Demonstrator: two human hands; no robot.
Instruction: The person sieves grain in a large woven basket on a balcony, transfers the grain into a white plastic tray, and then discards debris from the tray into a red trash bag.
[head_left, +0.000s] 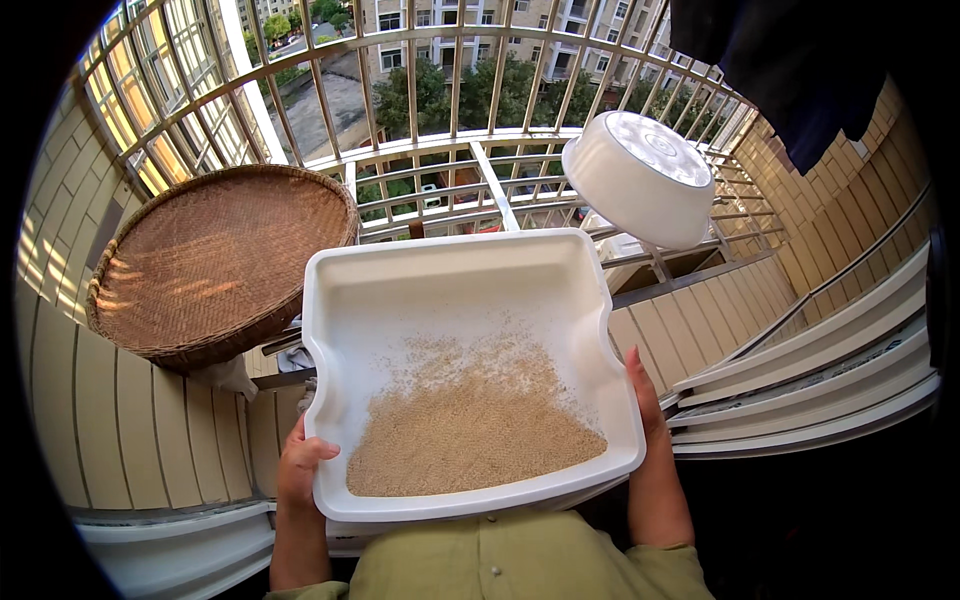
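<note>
A white plastic tray (450, 276) is held up in front of my body, with pale tan grains (480, 442) heaped along its near side and thinning out towards its middle. My left hand (302, 465) grips the tray's near left side, its thumb over the rim. My right hand (646, 401) holds the tray's right side, thumb up along the outer wall; its other fingers are hidden behind and below the tray.
A round woven bamboo tray (225, 255) rests at the left. At the right, an upturned white plastic basin (649, 180) leans on metal bars. A metal window grille (457, 90) curves across the front. Dark cloth (795, 82) hangs at upper right; sliding window tracks (817, 382) lie below it.
</note>
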